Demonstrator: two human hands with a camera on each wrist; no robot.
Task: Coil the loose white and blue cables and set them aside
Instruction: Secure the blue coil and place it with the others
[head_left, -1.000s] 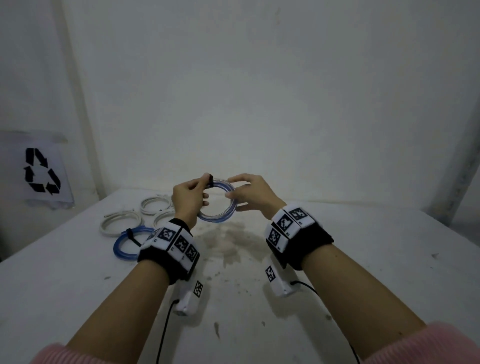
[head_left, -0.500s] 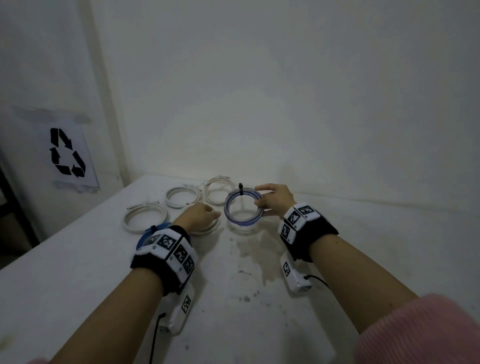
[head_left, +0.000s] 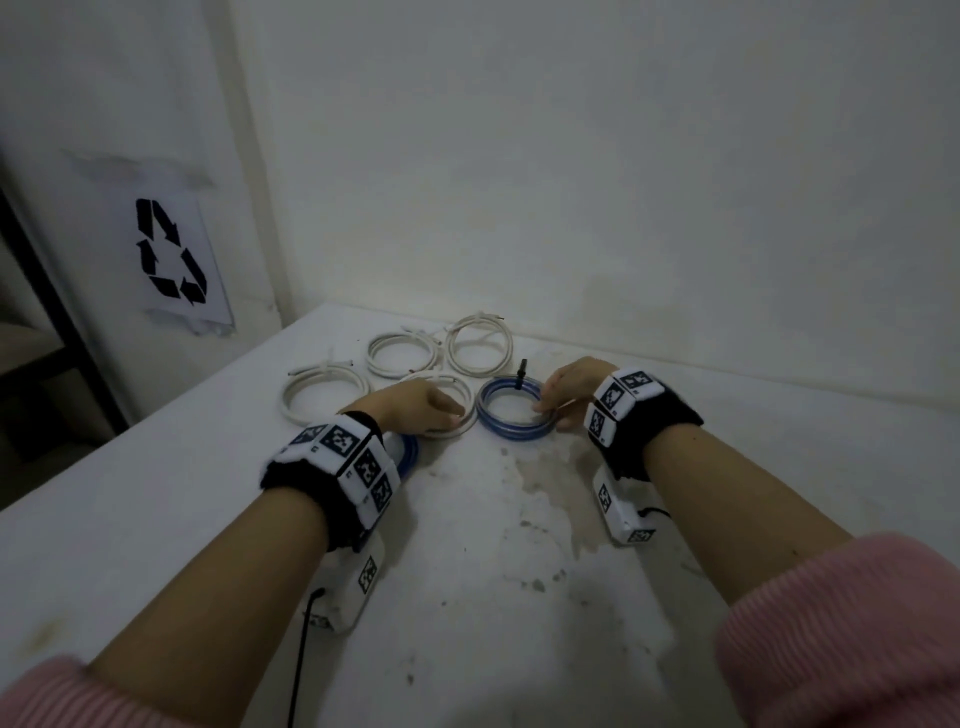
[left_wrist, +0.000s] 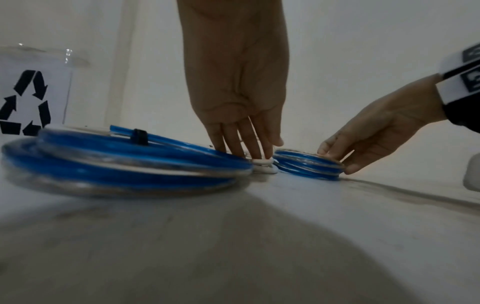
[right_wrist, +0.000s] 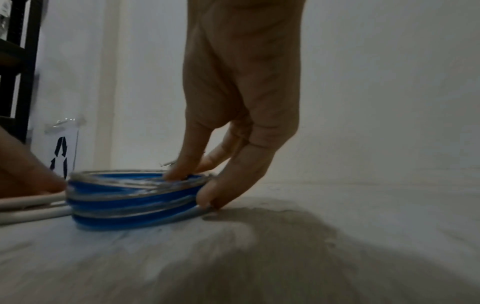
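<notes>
Glossy translucent blue plastic is sheathing the blue coil, smooth matt white plastic the white coils, all lying on a stained, matt white table.

Dim, flat light, grainy throughout, wrist views blurred with broad foreground shadows

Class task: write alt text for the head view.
A right hand sets a tied blue cable coil on a white table, while the left hand rests on a white coil. Three more white coils lie behind.
</notes>
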